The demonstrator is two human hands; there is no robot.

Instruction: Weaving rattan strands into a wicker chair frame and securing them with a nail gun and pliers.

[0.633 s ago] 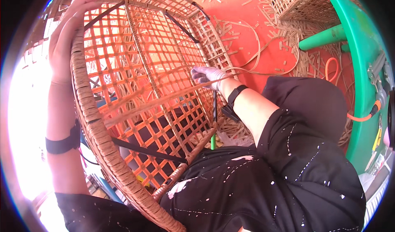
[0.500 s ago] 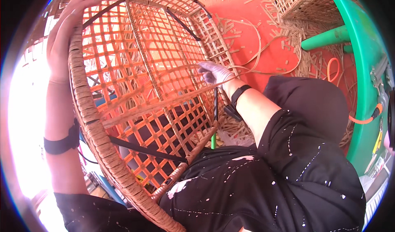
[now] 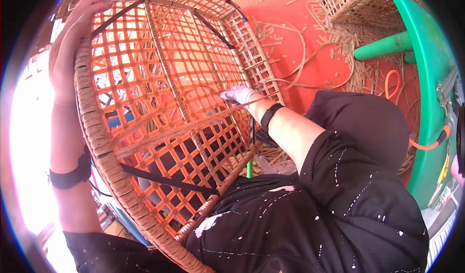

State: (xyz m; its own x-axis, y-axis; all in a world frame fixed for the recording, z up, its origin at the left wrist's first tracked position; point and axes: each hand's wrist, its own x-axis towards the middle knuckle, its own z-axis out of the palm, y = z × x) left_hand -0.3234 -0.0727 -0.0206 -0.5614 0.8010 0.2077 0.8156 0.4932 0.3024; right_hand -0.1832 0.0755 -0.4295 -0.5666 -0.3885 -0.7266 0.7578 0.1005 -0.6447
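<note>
A large open wicker basket (image 3: 184, 64), woven in a loose lattice of tan strips, lies tilted against my lap with its mouth facing me. My left hand (image 3: 72, 35) wraps over the thick bound rim at the upper left. Inside, close to the right-hand wall, is my right hand (image 3: 237, 94) in a pale glove. Its fingers are curled and point left at the lattice; whatever they pinch is too small to make out. A flat cane strip (image 3: 184, 131) slants across the basket and passes by my right wrist. Black straps (image 3: 167, 180) span the basket's corners.
Long loose cane strips (image 3: 305, 62) curl over the red floor (image 3: 286, 11), among many short offcuts. Another woven basket (image 3: 356, 4) stands at the far right. Beside it is a green plastic stool (image 3: 424, 93), with orange-handled scissors (image 3: 393, 83) nearby.
My right hand has moved left and slightly down, deeper into the basket. The basket and my left hand have shifted a little to the left.
</note>
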